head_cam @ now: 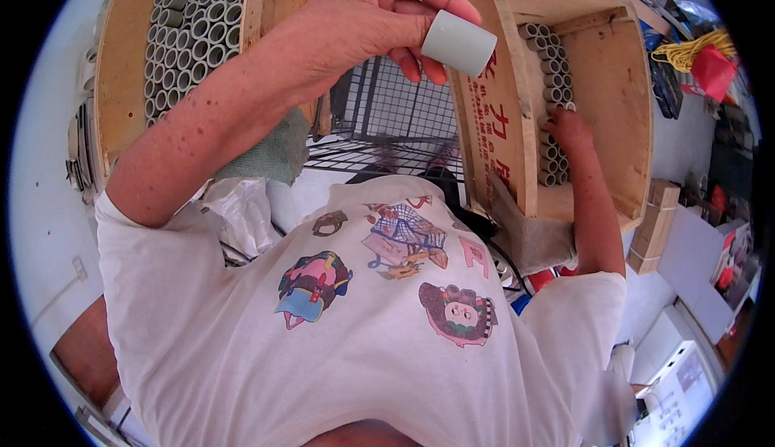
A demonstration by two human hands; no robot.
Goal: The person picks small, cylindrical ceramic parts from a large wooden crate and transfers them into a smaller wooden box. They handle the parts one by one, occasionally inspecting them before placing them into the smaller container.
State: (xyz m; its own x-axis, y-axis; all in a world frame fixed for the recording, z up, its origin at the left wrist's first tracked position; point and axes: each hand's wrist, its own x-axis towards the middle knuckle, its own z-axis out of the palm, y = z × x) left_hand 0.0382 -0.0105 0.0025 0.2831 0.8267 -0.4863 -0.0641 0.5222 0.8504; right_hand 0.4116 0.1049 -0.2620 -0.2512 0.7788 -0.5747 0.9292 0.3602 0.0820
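My left hand (387,17) is raised at the top centre. Between thumb and fingers it grips a short grey plastic pipe section (457,43), tilted, with one open end facing down to the right. My right hand (570,129) reaches into the right wooden crate (599,114). Its fingers touch the stacked grey pipe sections (551,66) there, and they hide part of the stack. Whether they grip one of these, I cannot tell. To the left, another wooden crate (121,78) holds many more stacked pipe sections (200,29), open ends showing, partly behind my left forearm.
A black wire-mesh rack (402,102) stands between the crates. Cloths hang at the left crate's near edge (266,150) and at the right crate's lower corner (539,244). A clear plastic bag (242,211) lies by my left side. Cardboard boxes (654,226) and yellow cord (696,50) are far right.
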